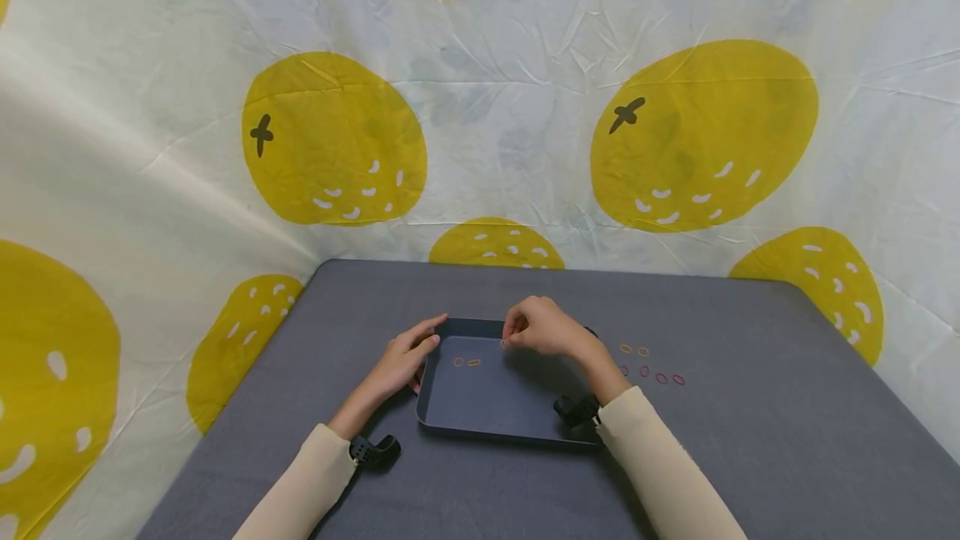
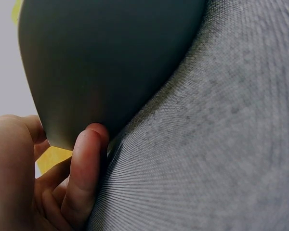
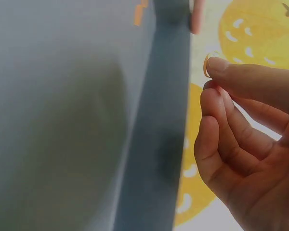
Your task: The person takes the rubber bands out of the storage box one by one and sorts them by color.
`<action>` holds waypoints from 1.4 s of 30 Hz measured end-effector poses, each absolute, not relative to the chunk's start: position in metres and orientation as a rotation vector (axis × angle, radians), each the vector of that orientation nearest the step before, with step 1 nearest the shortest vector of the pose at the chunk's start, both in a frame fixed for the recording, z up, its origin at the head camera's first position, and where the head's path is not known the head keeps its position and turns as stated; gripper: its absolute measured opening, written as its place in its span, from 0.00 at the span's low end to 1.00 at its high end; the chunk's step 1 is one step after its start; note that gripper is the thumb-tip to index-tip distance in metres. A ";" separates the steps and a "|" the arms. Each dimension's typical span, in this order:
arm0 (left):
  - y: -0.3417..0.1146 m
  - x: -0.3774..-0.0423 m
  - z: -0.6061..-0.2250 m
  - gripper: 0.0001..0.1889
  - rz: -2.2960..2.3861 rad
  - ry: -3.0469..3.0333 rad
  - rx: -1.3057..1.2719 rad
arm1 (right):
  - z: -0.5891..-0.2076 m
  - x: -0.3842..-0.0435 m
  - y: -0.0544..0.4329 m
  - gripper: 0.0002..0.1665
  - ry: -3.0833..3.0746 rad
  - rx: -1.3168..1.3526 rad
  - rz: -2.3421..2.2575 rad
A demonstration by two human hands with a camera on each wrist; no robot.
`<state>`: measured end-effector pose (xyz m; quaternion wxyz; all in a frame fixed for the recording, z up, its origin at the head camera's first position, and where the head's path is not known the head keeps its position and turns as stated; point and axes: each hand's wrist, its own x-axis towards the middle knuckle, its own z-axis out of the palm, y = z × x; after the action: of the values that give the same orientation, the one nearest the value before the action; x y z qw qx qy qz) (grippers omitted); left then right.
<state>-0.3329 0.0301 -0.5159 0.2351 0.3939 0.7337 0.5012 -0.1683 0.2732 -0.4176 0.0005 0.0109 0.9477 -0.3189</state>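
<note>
A dark grey rectangular tray (image 1: 480, 407) lies on the table. My left hand (image 1: 396, 365) grips its far left corner, thumb by the rim and other fingers against the outer wall; in the left wrist view a fingertip (image 2: 89, 144) presses that wall. My right hand (image 1: 547, 327) is over the tray's far side, and its thumb and forefinger pinch a small orange rubber band (image 3: 205, 66). Two more orange rubber bands, one round (image 1: 458, 362) and one narrower (image 1: 474, 362), lie on the tray floor toward the left.
Right of the tray, two orange rubber bands (image 1: 642, 352) lie on the grey table (image 1: 750, 407), with a row of several red rubber bands (image 1: 661, 378) nearer me. My right forearm covers part of the tray's right side. Behind the table hangs a white cloth (image 1: 510, 140) printed with yellow fruit.
</note>
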 end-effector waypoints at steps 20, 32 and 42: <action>0.031 -0.333 -0.518 0.25 1.379 2.010 1.091 | -0.384 -0.116 0.307 0.04 3.084 0.169 -1.031; 0.030 -0.333 -0.515 0.25 1.382 1.994 1.073 | -0.386 -0.087 0.338 0.04 3.112 0.303 -1.014; 0.030 -0.334 -0.519 0.25 1.374 2.005 1.081 | -0.388 -0.069 0.362 0.04 3.152 0.377 -1.001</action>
<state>-0.3343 0.0303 -0.5191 0.2386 0.3946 0.7320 0.5015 -0.0693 0.3621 -0.3876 -0.0932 0.1129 0.9428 -0.2995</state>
